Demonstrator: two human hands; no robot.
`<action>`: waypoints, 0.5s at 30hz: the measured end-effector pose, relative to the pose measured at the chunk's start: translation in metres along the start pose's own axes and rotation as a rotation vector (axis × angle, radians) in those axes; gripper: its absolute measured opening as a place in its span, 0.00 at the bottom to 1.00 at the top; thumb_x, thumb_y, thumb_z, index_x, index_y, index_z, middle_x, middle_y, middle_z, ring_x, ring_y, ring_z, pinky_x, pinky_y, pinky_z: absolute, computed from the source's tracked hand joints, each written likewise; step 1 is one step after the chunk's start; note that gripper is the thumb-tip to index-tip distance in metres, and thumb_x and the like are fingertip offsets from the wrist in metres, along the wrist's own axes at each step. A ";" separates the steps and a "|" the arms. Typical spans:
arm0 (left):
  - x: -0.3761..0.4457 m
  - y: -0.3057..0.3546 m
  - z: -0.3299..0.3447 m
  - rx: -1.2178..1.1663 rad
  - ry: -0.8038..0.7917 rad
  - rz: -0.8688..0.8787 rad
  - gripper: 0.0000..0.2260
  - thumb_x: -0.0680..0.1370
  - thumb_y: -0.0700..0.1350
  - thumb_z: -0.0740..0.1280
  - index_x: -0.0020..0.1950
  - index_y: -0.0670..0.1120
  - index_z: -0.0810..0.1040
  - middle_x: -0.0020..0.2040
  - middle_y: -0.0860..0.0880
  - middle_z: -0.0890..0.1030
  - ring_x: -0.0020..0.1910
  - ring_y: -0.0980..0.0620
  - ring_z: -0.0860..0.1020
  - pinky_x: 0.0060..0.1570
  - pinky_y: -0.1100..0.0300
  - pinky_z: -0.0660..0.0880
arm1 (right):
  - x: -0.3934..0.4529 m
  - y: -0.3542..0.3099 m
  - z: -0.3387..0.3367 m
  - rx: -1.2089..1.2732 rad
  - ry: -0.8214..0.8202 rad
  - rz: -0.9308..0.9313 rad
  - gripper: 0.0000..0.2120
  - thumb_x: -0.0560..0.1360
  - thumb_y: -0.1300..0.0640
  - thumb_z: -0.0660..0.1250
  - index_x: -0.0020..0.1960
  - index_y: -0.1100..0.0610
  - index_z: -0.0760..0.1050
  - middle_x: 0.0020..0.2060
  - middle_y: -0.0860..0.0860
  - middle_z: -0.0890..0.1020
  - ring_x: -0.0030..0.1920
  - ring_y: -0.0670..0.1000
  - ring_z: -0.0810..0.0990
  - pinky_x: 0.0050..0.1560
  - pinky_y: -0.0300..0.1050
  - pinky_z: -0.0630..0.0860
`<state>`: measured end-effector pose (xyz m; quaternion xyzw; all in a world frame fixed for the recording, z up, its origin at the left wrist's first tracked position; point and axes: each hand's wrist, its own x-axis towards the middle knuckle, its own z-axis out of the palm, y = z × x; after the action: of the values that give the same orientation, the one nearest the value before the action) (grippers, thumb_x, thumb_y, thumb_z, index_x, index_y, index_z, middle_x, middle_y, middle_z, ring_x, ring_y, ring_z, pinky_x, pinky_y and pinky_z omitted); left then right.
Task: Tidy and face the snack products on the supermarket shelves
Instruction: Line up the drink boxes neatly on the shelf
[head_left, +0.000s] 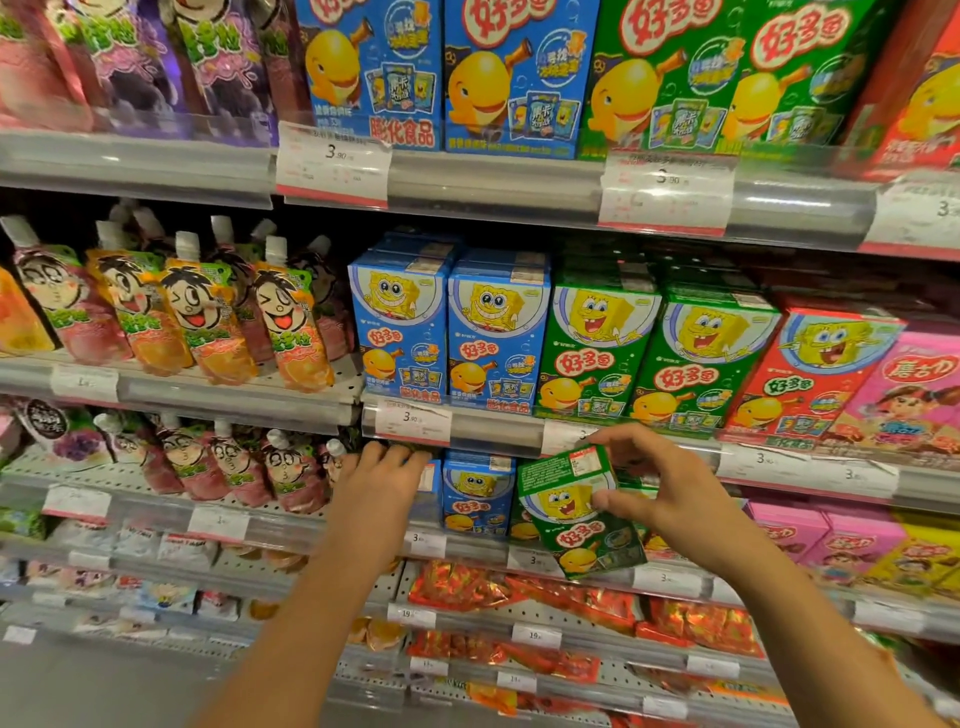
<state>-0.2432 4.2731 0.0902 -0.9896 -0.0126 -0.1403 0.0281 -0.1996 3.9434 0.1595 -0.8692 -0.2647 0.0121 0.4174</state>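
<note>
My right hand (655, 483) grips a small green snack box (577, 514) with a yellow cartoon sponge on it, held tilted in front of the third shelf. My left hand (382, 475) reaches into that shelf just left of a blue box (475, 496) of the same brand; its fingertips are hidden under the shelf rail, and whether they grip anything cannot be seen. On the shelf above stand faced rows of blue boxes (449, 332), green boxes (649, 353) and a red box (810, 374).
Fruit jelly pouches (208, 312) fill the left bays on several shelves. Pink boxes (914, 395) stand at the right. Red snack bags (571, 608) lie on lower shelves. Price-tag rails (498, 431) front every shelf. The top shelf holds large blue and green boxes (519, 78).
</note>
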 end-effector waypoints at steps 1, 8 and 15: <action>0.002 0.000 0.001 0.004 -0.010 0.004 0.34 0.50 0.30 0.82 0.55 0.47 0.85 0.46 0.46 0.85 0.45 0.39 0.81 0.40 0.46 0.78 | 0.000 0.000 0.001 -0.002 0.006 0.002 0.23 0.71 0.51 0.79 0.62 0.39 0.75 0.56 0.40 0.82 0.60 0.42 0.79 0.63 0.50 0.78; 0.027 -0.007 -0.012 0.083 -0.094 0.032 0.29 0.71 0.34 0.71 0.70 0.54 0.76 0.58 0.47 0.83 0.57 0.41 0.81 0.53 0.49 0.76 | 0.001 0.004 -0.001 0.019 -0.008 -0.006 0.24 0.71 0.52 0.79 0.63 0.40 0.75 0.57 0.43 0.82 0.61 0.44 0.79 0.63 0.53 0.77; 0.033 -0.007 -0.010 0.030 -0.222 -0.036 0.29 0.75 0.33 0.66 0.74 0.53 0.71 0.65 0.45 0.79 0.64 0.41 0.77 0.58 0.49 0.76 | 0.001 0.005 -0.001 0.026 -0.010 -0.010 0.24 0.72 0.53 0.79 0.63 0.39 0.75 0.57 0.42 0.82 0.61 0.43 0.79 0.63 0.49 0.77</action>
<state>-0.2143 4.2800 0.1089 -0.9982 -0.0354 -0.0303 0.0390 -0.1964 3.9406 0.1572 -0.8623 -0.2706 0.0178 0.4276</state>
